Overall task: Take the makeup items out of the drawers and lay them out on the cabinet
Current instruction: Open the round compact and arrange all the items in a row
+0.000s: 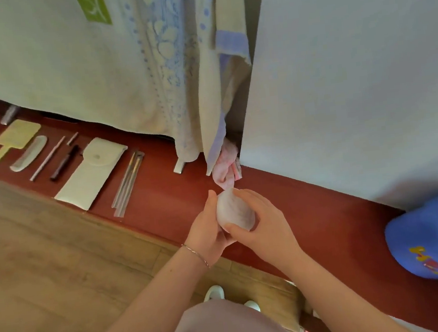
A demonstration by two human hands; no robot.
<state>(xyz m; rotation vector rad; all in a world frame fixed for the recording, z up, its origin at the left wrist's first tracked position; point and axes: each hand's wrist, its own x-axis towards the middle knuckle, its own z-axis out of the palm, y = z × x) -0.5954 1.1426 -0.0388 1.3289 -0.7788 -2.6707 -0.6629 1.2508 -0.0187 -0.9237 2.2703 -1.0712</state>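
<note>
A red cabinet (159, 177) runs along a wall hung with cloths (121, 68). On it lie in a row a mirror (13, 138), comb (29, 153), pencil (47, 159), dark tube (65, 162), pouch (91, 172) and packet (127, 181); a blue cap (436, 237) sits far right. Both hands, left (208, 231) and right (261, 223), curl around a white puff (234, 210) just above the cabinet's front edge.

Blue cap (434, 240) w/ yellow-red lettering sits at right end of the red top. Pale cloths (126, 67) hang along the back, one w/ green patch (93, 7), one w/ blue print. Pink fabric (224, 165) bunched below them. Wood floor (45, 251) at left.
</note>
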